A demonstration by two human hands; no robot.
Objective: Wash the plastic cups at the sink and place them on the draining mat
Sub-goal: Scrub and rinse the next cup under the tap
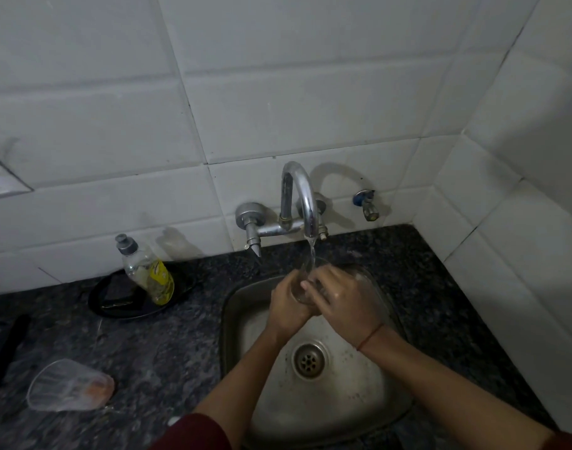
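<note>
One clear plastic cup point(305, 280) being rinsed under the running tap point(302, 203) at frame centre, left hand point(287, 306) and right hand point(346, 295) wrapping it; another cup point(70, 386) lying lower left, washing seemingly pending.

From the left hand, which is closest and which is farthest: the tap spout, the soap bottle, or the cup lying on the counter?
Starting from the left hand in the head view:
1. Tap spout, just above and behind the hand, over the sink.
2. Soap bottle, off to the left by the wall.
3. Lying cup, farthest, at the counter's left front.
</note>
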